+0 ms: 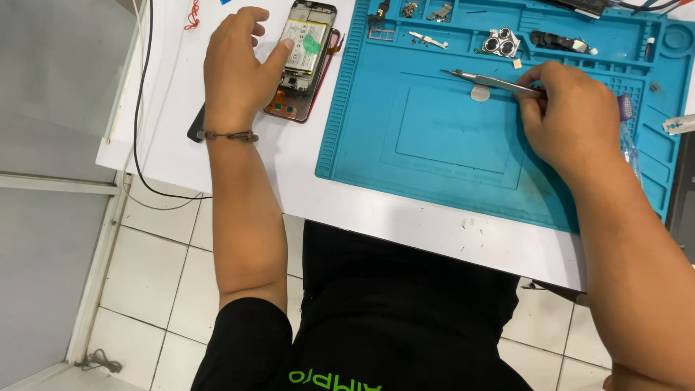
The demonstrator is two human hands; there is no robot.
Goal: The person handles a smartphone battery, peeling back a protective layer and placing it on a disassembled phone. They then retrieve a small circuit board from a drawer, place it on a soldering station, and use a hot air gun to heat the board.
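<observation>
Your opened phone (304, 58) lies on the white table (376, 217), just left of the blue work mat (463, 145), its back off and the battery showing. Your left hand (239, 69) lies palm down over its left side, wrist straight, the thumb stretched across and pressing on the battery while the other fingers curl loosely past the phone's top edge. A thin cord bracelet (228, 135) circles that wrist, and the forearm runs straight back toward your body.

Over on the mat, your right hand (568, 116) is knuckles up, fingers bunched together and pinched on the back end of the metal tweezers (489, 81). The tweezers lie low and nearly flat, tips pointing left, and a small round grey disc (480, 93) sits just beneath their shaft. Whether the tips grip anything is too small to tell.

Along the mat's top trays you have a camera cover (501, 42) with round openings, small metal brackets (427, 39) and screws. A black cable (141, 116) hangs off the table's left edge.
</observation>
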